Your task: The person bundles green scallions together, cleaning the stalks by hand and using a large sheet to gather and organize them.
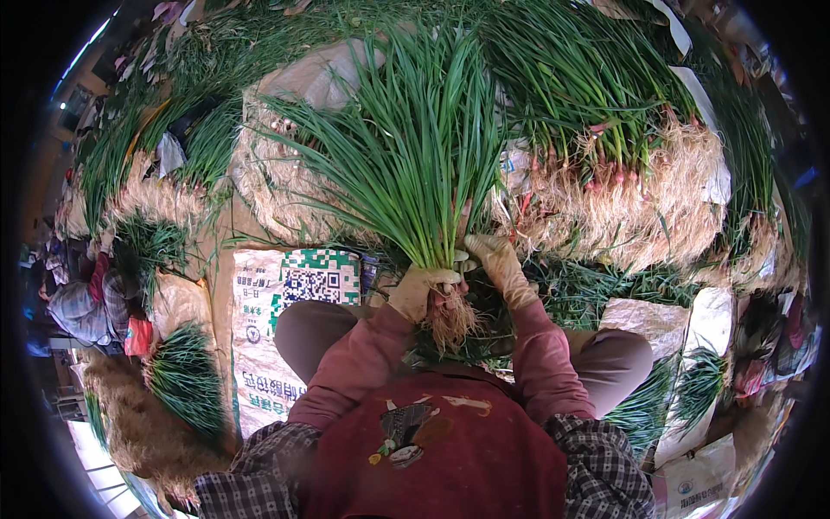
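Observation:
I hold a fanned bunch of green garlic (424,164), its long leaves pointing away from me and its pale roots (451,324) hanging toward my lap. My left hand (422,290), in a cream glove, wraps round the lower stems just above the roots. From the other side my right hand (497,264), gloved alike, has its fingers closed against the stems near the bulbs. Its fingertips are partly hidden, so how many stalks they grip is unclear.
Ahead to the right lies a big pile of green garlic (596,112) with matted roots (622,225). Another root mass (285,190) is ahead left. A printed sack (259,346) lies by my left knee. Other people (82,298) sit at both sides, near tied bunches (186,381).

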`<control>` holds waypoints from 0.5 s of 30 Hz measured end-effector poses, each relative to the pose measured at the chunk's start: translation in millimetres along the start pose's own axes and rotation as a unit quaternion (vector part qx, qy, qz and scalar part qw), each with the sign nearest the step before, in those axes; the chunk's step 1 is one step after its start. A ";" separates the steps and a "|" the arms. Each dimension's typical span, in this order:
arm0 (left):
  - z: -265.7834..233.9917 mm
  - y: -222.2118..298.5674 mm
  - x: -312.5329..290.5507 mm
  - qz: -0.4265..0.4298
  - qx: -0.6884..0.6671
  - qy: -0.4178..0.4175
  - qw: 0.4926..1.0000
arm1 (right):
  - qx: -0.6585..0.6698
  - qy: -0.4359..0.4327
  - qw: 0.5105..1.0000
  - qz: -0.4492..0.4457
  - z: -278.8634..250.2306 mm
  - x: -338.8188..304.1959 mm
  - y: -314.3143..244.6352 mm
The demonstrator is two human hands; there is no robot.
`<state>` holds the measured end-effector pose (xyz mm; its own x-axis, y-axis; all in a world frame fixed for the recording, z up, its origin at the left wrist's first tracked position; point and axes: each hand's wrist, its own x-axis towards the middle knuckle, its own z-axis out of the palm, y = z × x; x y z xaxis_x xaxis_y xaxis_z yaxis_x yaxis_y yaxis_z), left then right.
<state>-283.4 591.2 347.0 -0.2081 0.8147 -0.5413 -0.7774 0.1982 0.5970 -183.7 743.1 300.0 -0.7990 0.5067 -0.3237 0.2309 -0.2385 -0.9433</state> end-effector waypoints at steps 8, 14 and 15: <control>-3.3 -9.1 6.9 0.018 -0.006 0.001 1.000 | -0.074 0.064 0.995 0.027 -0.6 16.8 -13.6; 1.4 -10.2 11.5 0.055 -0.046 -0.019 0.997 | -0.412 0.184 0.892 -0.029 -6.5 -12.1 52.3; -2.1 -7.5 11.8 0.049 -0.035 -0.053 0.997 | -0.450 0.157 0.879 -0.002 -18.8 -15.5 72.8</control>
<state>-281.3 598.2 334.9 -0.2247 0.8818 -0.4147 -0.7970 0.0786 0.5988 -144.0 733.4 234.9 -0.6407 0.7437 -0.1910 0.6871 0.4443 -0.5749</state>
